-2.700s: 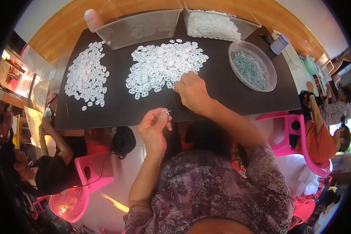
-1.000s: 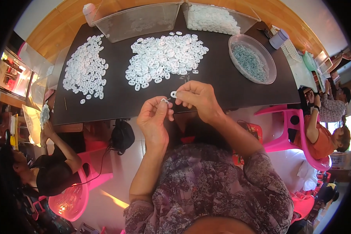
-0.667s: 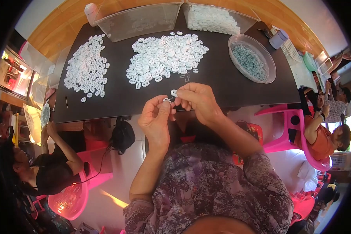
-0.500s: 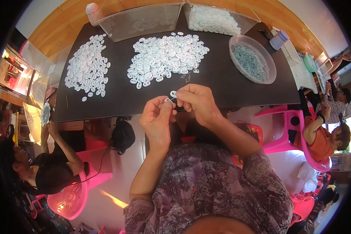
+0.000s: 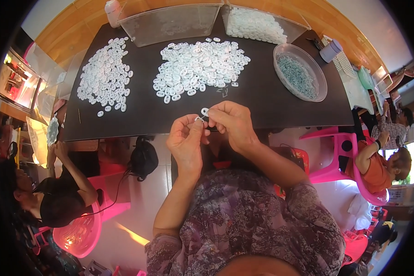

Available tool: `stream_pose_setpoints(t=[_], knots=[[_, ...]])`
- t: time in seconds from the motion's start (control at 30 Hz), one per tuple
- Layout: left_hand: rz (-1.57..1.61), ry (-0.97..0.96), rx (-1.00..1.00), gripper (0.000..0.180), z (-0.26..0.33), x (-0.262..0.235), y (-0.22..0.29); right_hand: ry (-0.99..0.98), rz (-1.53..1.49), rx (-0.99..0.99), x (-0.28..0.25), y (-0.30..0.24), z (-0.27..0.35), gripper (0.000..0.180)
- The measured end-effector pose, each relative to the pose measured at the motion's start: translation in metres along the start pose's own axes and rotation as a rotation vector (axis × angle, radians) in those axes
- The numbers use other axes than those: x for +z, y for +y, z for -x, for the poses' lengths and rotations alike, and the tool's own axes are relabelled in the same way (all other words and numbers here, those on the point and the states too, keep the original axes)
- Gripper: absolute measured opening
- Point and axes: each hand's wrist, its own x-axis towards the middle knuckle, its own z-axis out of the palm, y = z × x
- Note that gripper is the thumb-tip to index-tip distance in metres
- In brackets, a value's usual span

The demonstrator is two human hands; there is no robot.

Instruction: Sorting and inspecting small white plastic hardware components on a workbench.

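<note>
The right hand (image 5: 234, 125) pinches a small white ring (image 5: 204, 111) between thumb and forefinger, holding it just above the near edge of the black table (image 5: 271, 101). The left hand (image 5: 185, 140) has its fingertips pressed together on a tiny thin piece (image 5: 198, 118), too small to make out, right below and to the left of the ring. The two pinches all but touch, so the ring sits up and to the right of the left hand's grip, and the thin piece seems to point up toward it. Both hands are equally near the meeting point; the right one is nearer the supplies. Straight ahead of the hands lies the big loose heap of white rings (image 5: 200, 69) in the middle of the table, and a second, narrower heap (image 5: 105, 76) lies well to the left. To the right stands a round clear bowl (image 5: 300, 72) with small grey-green bits in it. At the far edge are two clear rectangular bins, the left bin (image 5: 170, 23) nearly bare, the right bin (image 5: 257, 23) full of white pieces, with a white bottle (image 5: 112, 7) at the far left corner. Other people sit at the left and right sides on pink plastic chairs (image 5: 340, 156).
</note>
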Motion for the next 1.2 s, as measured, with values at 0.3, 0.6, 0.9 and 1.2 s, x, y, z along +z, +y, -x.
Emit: stream_pose_setpoints(t=[0.3,0.6,0.9,1.2], knots=[[0.056,0.026,0.013,0.011,-0.001,0.0,-0.007,-0.042,0.049,-0.048,0.006,-0.004,0.005,0.012],[0.051,-0.007,0.031,0.014,-0.004,-0.001,-0.01,-0.06,0.054,-0.055,0.005,-0.002,0.001,0.011],[0.05,-0.129,-0.016,0.025,-0.007,-0.01,-0.009,-0.141,0.099,-0.075,-0.002,0.0,-0.004,0.011],[-0.044,-0.195,-0.011,0.026,-0.01,-0.012,-0.01,-0.158,0.309,-0.153,-0.012,0.005,-0.01,0.011]])
